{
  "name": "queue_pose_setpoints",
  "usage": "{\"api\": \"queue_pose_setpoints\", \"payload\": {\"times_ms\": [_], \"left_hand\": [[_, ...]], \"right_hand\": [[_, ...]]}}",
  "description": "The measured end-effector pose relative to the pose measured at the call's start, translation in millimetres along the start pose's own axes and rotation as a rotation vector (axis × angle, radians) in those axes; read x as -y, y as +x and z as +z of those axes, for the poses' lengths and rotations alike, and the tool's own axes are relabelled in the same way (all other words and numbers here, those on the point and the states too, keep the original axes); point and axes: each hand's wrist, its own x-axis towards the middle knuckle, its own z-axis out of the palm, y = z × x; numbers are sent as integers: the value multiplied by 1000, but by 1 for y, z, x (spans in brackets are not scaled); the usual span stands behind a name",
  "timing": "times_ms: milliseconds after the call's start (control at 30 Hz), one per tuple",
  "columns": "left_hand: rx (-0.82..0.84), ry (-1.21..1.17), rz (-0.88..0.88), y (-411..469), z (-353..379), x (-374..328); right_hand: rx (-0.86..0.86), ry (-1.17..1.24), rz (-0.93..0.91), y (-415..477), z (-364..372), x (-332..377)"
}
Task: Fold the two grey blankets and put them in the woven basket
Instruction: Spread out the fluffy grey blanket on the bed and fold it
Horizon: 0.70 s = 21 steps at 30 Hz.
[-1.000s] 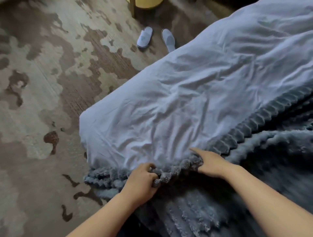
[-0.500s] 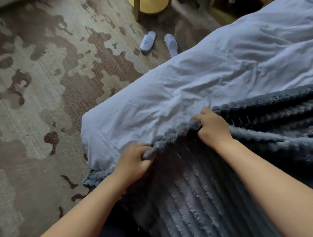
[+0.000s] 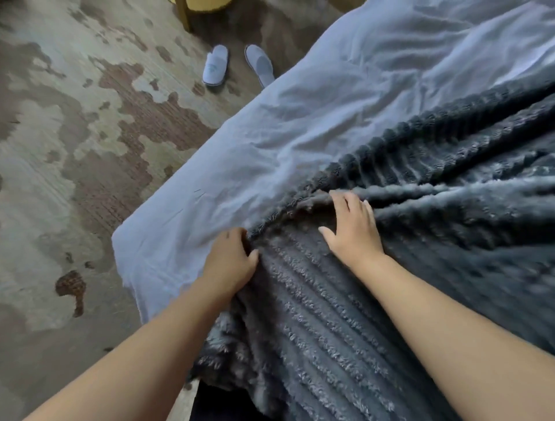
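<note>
Since half a second ago the blanket's (image 3: pixel 420 270) edge has travelled further up the bed (image 3: pixel 186 228), away from the near corner, and the right hand (image 3: pixel 354 233) has let go of it. That hand now lies flat on top of the grey ribbed pile, fingers straight and spread, thumb pointing left. The left hand (image 3: pixel 231 266) is still at the edge, just left of the right one. Its fingers curl down over the blanket's rim where it meets the sheet (image 3: pixel 345 99), and the thumb rests on the pile, so it holds that edge.

The blanket covers the near right part of the bed and runs off the right side of the view. Between the hands its edge is bunched. From there a thick fuzzy fold runs out to the right, with ribbed layers above and below it. Whether this is one blanket doubled over or two cannot be told. Below the left forearm the blanket hangs over the bed's near edge.

The crumpled white sheet shows on the far and left parts of the bed, down to the near left corner. On the mottled brown and beige carpet (image 3: pixel 75 150) beyond the bed's left edge sits a pair of white slippers (image 3: pixel 215 64). Behind them is a yellow seat (image 3: pixel 207 3) with a wooden leg.
</note>
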Motion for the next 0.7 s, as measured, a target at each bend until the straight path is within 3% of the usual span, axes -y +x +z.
{"api": "queue_pose_setpoints", "payload": {"times_ms": [200,367,500,600,633,700], "left_hand": [[32,232,256,28,-2,-76],[54,249,414,66,0,-144],[290,214,322,90,13,-193],[618,35,25,90,22,-213],[712,69,24,86,24,-216],[767,243,255,80,30,-221]], "right_hand": [[142,242,427,-69,-14,-66],[78,308,633,-106,-23,-107],[-57,436,698,-97,-28,-125],[-227,512,728,-66,-41,-126],[-286,541,745,-53,-46,-125],[-369,615,750,-25,-55,-123]]}}
